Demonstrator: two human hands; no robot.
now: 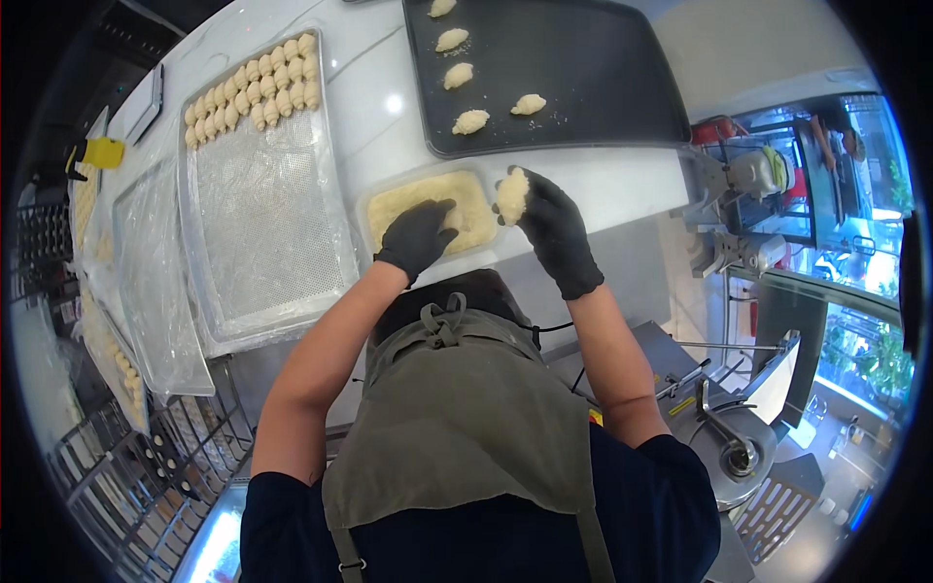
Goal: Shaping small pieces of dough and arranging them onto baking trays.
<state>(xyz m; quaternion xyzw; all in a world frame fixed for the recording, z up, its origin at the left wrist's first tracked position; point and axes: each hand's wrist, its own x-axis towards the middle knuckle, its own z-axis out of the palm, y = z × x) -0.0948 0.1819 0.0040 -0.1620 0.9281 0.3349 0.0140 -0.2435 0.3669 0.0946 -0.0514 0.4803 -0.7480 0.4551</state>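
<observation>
My right hand, in a black glove, holds a crumb-coated dough roll in its fingers, just right of a clear tub. My left hand, gloved in black too, reaches over the tub's pale yellow crumbs. Its thumb and forefinger are apart; I cannot tell whether a dough piece lies in the crumbs between them. Beyond the tub, several coated rolls sit spaced out on a dark baking tray. Rows of uncoated dough rolls fill the far end of a perforated tray at the left.
A plastic-covered tray lies further left, near a yellow-and-black tool. Wire racks stand at the lower left. To the right are a metal machine and another person. The white counter has a curved edge.
</observation>
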